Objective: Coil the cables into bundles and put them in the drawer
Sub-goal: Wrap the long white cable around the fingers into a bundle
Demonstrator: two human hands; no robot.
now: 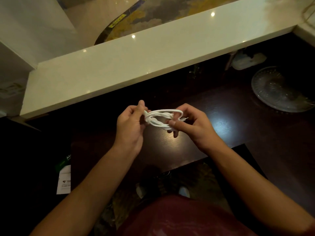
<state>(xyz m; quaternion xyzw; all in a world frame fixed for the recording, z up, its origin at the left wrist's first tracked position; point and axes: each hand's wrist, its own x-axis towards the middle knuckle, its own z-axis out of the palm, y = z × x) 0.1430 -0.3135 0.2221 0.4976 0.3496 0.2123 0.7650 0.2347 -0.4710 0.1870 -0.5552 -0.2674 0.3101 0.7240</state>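
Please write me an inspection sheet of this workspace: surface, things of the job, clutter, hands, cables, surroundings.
Surface: dark wooden desk, glossy, with a lamp reflection.
Job's things: one white cable, looped into a bundle, held above the desk; no drawer seen.
Clutter: glass plate at far right; papers low on the left.
Grippers: left hand and right hand both grip the bundle.
Cables: its metal plug sticks out by the right hand.
Surroundings: white counter ledge behind the desk.
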